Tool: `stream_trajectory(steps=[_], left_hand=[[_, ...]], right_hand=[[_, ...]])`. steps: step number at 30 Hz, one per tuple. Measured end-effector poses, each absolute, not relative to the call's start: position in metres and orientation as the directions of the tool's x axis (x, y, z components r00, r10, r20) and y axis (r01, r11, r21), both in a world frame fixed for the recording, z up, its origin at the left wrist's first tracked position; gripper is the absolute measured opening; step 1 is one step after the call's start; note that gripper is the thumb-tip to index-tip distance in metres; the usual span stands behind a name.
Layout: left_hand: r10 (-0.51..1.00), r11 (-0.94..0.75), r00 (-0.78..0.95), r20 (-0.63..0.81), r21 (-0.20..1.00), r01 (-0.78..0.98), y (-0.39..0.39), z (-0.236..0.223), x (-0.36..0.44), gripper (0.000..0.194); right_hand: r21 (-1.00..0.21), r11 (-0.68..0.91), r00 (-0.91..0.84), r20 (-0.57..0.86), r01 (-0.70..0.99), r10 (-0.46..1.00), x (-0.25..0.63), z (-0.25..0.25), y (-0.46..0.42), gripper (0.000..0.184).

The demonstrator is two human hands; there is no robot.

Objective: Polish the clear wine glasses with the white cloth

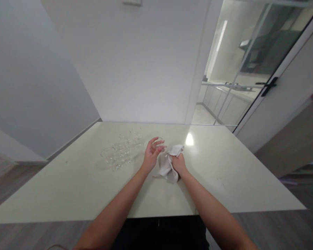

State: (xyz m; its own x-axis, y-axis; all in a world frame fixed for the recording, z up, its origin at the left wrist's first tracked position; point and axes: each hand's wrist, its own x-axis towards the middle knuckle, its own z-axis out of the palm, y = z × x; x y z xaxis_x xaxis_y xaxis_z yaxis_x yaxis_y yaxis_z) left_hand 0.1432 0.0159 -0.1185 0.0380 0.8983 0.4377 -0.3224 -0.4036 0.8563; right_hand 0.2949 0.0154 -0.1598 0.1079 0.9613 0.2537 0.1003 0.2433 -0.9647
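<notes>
My left hand [151, 153] is raised over the table with its fingers curled around a clear glass [160, 143] that is hard to make out. Beside it, my right hand [179, 163] grips a crumpled white cloth [167, 164], which hangs down to the tabletop and touches the glass. Both hands work close together above the middle of the pale table [219, 180].
Several clear glasses [120, 152] stand grouped on the table to the left of my hands. White walls rise behind the table. A glass door with a black handle [268, 85] stands at the right, beside a wooden panel.
</notes>
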Motion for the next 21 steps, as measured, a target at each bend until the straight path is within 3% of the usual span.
stream_trajectory(steps=[2, 5, 11, 18, 21], left_hand=[[0.892, -0.444, -0.06, 0.447, 0.845, -0.299, 0.025, -0.112, 0.144, 0.057], [0.879, -0.477, -0.138, 0.456, 0.83, -0.29, 0.041, -0.095, 0.153, 0.056], [0.907, -0.367, 0.088, 0.411, 0.876, -0.314, 0.074, -0.07, 0.208, 0.065], [0.962, -0.167, 0.176, 0.206, 0.962, -0.214, 0.1, -0.072, 0.272, 0.063], [0.976, -0.117, 0.165, 0.142, 0.981, -0.156, 0.11, -0.075, 0.29, 0.063]], right_hand=[[-0.962, 0.25, 0.121, 0.262, 0.105, 0.957, 0.295, -0.163, 0.018, 0.026], [-0.941, 0.266, 0.003, 0.273, 0.21, 0.962, 0.291, -0.169, 0.018, 0.024], [-0.819, 0.279, -0.16, 0.229, 0.502, 0.96, 0.286, -0.168, 0.01, 0.013], [-0.836, 0.397, -0.232, 0.33, 0.378, 0.915, 0.291, -0.164, 0.008, 0.034], [-0.856, 0.415, -0.281, 0.334, 0.31, 0.9, 0.288, -0.165, 0.006, 0.031]])
